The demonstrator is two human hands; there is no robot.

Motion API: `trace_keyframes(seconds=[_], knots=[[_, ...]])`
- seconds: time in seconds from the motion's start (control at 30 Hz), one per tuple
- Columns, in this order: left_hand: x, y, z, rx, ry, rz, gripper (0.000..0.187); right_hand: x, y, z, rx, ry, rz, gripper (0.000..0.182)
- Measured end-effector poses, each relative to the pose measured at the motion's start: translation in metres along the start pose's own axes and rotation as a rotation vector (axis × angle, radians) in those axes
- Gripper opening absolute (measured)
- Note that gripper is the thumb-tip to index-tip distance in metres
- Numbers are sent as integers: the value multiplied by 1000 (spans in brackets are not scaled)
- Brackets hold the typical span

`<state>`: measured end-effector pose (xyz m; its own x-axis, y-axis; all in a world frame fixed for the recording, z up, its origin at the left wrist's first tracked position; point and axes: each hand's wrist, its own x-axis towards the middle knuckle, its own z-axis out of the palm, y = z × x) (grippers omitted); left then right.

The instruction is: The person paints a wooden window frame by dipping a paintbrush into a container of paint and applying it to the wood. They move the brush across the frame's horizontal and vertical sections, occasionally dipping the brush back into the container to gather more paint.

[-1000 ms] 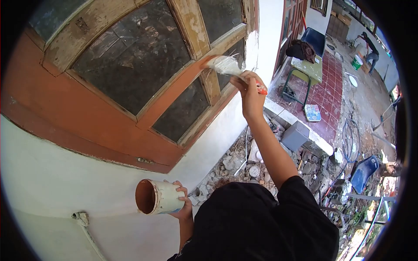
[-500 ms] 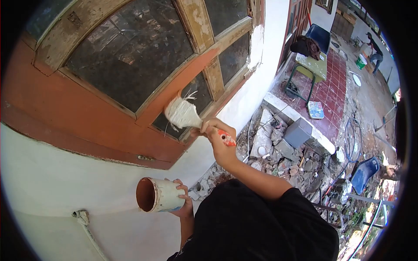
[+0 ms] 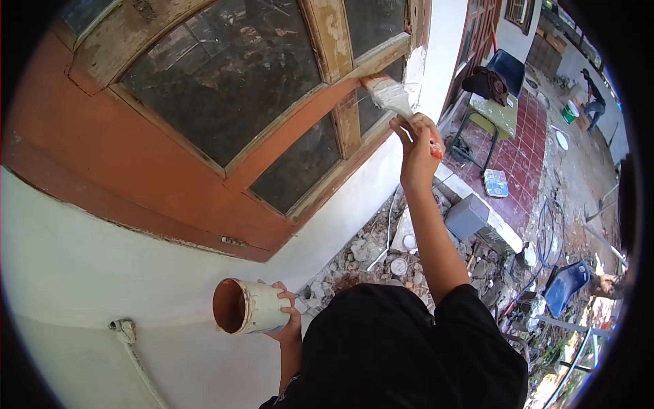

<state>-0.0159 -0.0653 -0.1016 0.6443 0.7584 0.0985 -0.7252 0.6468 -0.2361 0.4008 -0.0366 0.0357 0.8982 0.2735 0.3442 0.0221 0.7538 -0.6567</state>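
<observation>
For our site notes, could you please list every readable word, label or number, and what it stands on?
No text is readable.
Blue-and-white square item on the red tiles: marks too small to read.
Green bucket: too distant to read.
Held container: no lettering visible.

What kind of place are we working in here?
Probably a house under renovation: the window frame is partly painted reddish-brown, rubble lies along the white wall, and a paint-spattered table stands on the red tiles.
</observation>
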Motion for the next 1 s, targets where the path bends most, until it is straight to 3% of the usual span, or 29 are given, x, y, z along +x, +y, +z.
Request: trace_keyframes(seconds=[0.2, 0.27, 0.37, 0.47, 0.5, 0.6, 0.63, 0.83, 1.0], knots=[[-5, 0, 0, -14, -7, 39, 81, -46, 3, 25, -22, -95, 159, 17], [-3, -2, 2, -3, -2, 36, 82, -74, -1, 33, 35, -203, 176, 18], [0, -3, 1, 8, 17, 40, 81, -112, -18, 40, 55, -325, 378, 21], [5, -8, 3, 7, 24, 23, 79, -131, -38, 44, 129, -576, 568, 21], [8, -9, 4, 4, 16, 8, 78, -132, -43, 49, 87, -640, 515, 22], [10, -9, 3, 1, 3, -3, 76, -109, -21, 55, 191, -528, 407, 18], [9, -8, 2, -2, -4, -1, 76, -93, -18, 53, 182, -499, 432, 19], [-6, 1, -1, -15, -37, 0, 77, -30, -10, 27, -4, -255, 133, 20], [-21, 9, -2, -34, -44, 58, 83, -31, -20, 33, 55, -95, 18, 20]])
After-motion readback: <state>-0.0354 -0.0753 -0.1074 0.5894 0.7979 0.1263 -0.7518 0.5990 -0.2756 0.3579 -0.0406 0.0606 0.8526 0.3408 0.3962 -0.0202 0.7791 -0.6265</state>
